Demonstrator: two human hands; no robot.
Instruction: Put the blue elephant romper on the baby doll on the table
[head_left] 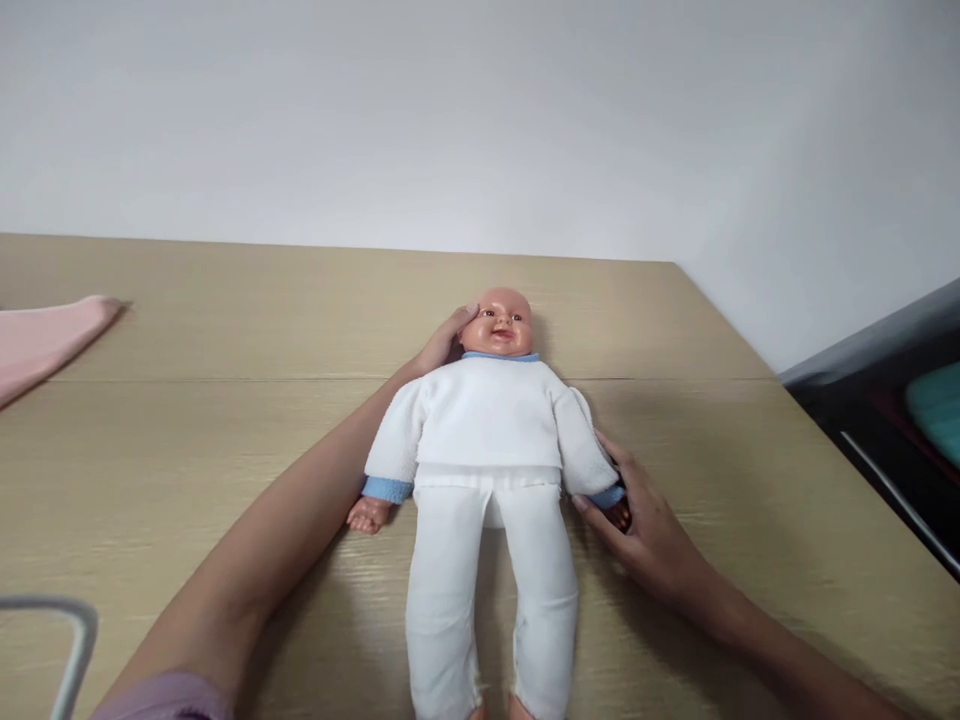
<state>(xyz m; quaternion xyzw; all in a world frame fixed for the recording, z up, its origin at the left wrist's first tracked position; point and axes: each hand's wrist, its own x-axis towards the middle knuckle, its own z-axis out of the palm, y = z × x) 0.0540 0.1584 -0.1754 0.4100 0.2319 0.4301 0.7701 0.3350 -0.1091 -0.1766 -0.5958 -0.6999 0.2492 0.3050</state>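
- Clock directions are taken from the middle of the view.
- A pink cloth (52,345) lies at 9 o'clock on the worktop (712,320), well apart from the doll (487,415).
- At 8 o'clock, a pale bent rod (82,635) enters near the corner.
- A wall (450,120) fills 12 o'clock; at 3 o'clock, past the worktop's edge, is something dark with a teal patch (934,410).
- The person's left forearm passes close beside the doll's sleeve; the right fingers partly cover one doll hand.
- The doll lies face up at the centre, long axis from 12 to 6, head at 12, legs leaving view at 6, arms angled towards 7 and 5.
- Left hand (450,338): against the head's 9 o'clock side, fingers largely hidden; cannot tell whether they grip.
- Right hand (649,520): at 4 o'clock, thumb and fingers clasped round the doll's blue cuff.
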